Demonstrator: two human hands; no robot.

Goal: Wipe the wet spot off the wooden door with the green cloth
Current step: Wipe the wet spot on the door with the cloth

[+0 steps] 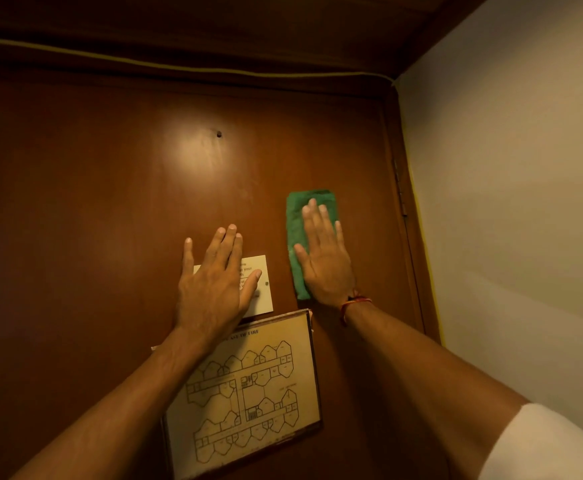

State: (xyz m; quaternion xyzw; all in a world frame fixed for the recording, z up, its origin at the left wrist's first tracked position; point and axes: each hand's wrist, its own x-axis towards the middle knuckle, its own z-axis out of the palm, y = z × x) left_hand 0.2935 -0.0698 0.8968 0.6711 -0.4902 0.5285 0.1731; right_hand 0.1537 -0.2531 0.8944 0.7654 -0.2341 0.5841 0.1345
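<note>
Both forearms reach up from the bottom of the view. Beneath the left wrist hangs a framed fire plan (245,393); the left hand (214,282) lies flat with fingers spread over a small white notice (262,289), gripping nothing and apparently bracing. To its right, just apart, the right hand (324,258) is pressed flat, fingers straight, on the green cloth (298,233), pinning it to the wooden door (92,202) rather than clutching it. That folded cloth runs upright, poking out past the fingertips and on the thumb side. I can't pick out a wet spot; a faint smear up and left of the cloth might be it. Further right come the hinge (402,199) and a pale wall (525,202).
</note>
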